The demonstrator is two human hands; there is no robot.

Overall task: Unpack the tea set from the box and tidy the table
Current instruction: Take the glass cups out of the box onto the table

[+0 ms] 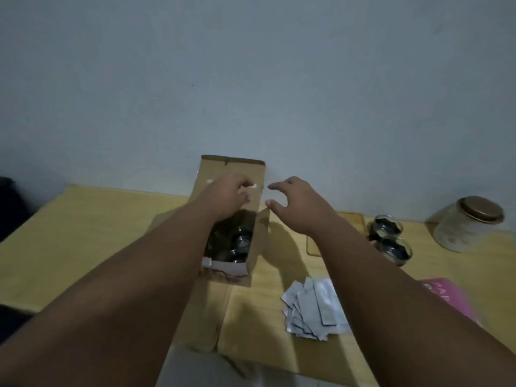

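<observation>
Nearest the camera, two bare forearms are reaching away toward twelve o'clock across the yellow table (83, 219). The left hand (226, 196) is hovering over the open top of the cardboard box (252, 247), its fingers curled loosely downward and not closed on anything that shows; whether the fingertips are touching the far flap (231, 166) is too blurred to tell. The right hand (298, 208) is hanging just beside the box's right wall, at about three o'clock from the left hand, fingers spread apart and clawed, holding nothing.

Inside the box, dark glass pieces (237, 241) of the tea set are lying in the lower half, still to be lifted out. Two glass cups (388, 236) are already standing on the table at three o'clock from the box, with a lidded jar (469, 223) further right. A fan of grey sachets (315, 308) is lying at five o'clock from the box, and a pink sheet (446, 297) is showing beyond the right forearm.

The step in hand looks like steadying the box and reaching in. It would go best with the right hand pressing the wall to keep the light carton from tipping, while the left is going straight down and gripping one glass by its body, lifting vertically so it does not knock the neighbours or snag the flap.
</observation>
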